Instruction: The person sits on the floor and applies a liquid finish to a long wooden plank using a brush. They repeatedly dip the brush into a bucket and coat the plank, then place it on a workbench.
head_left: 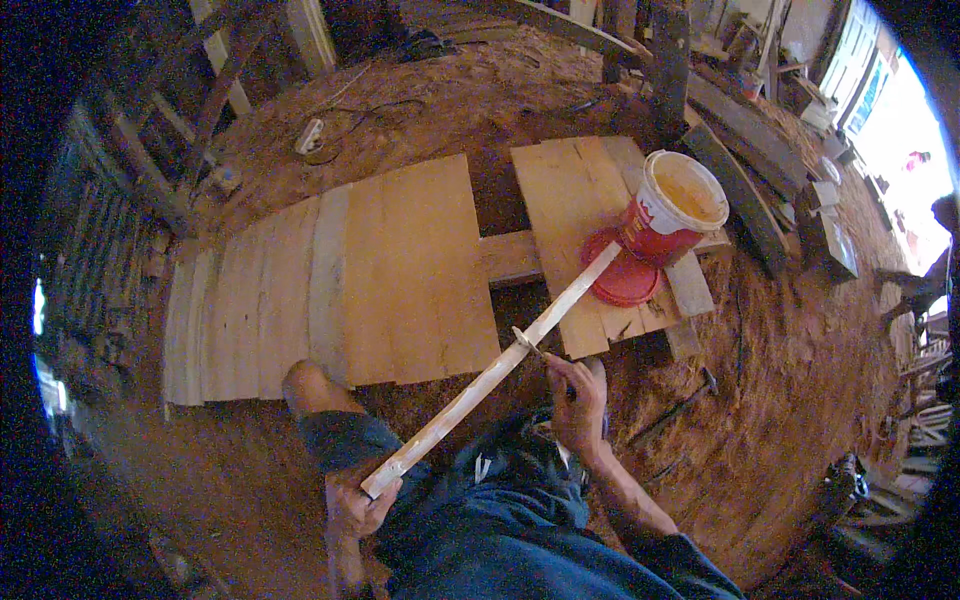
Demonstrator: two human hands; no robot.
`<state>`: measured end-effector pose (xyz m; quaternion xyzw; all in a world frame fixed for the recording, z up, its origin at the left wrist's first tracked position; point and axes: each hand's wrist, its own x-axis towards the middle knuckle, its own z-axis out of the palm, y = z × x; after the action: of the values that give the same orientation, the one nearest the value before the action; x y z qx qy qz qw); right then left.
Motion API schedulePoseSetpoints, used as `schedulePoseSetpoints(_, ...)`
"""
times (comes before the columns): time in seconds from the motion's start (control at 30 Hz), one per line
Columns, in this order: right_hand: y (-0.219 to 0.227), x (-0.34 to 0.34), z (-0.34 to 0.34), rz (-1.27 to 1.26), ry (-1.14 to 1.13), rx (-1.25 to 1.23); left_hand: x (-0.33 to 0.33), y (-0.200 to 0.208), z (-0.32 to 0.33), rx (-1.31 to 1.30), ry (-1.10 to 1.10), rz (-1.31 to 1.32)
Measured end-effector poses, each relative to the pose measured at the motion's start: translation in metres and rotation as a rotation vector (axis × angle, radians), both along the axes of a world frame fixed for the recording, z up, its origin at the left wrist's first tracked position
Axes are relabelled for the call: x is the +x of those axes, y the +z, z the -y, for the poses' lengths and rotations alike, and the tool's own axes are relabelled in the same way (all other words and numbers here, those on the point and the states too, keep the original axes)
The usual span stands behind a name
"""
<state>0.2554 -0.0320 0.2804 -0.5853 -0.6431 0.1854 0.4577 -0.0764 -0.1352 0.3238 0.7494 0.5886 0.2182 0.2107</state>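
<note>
My left hand [362,507] is closed round the lower end of a long, narrow wooden strip [455,415], pale and streaked on its upper face. The strip slants away to the right, its far end against a red and white bucket [668,235]. In my right hand [578,402] is a thin, spatula-like tool [524,340], its pale blade touching the strip near the middle. Yellow-orange material [690,190] shows inside the uncovered bucket. A round red lid [628,285] lies on the boards beside it, partly under the strip.
Flat boards [410,270] lie side by side before me, with a gap ahead of the right-hand boards [560,190]. A power strip [310,136] with a cord lies on the brown ground beyond. A hammer-like tool [680,405] lies right of my knee. Timber beams [740,130] are at the far right.
</note>
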Motion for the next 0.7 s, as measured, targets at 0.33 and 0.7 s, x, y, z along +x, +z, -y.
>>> schedulePoseSetpoints(0.33,0.006,0.007,-0.001,0.087,-0.165,-0.192,0.003,-0.009,-0.002,-0.010,0.044,0.111)
schedulePoseSetpoints(0.7,0.012,-0.044,0.058,0.006,0.131,-0.142,0.005,0.007,-0.008,0.016,0.002,0.101)
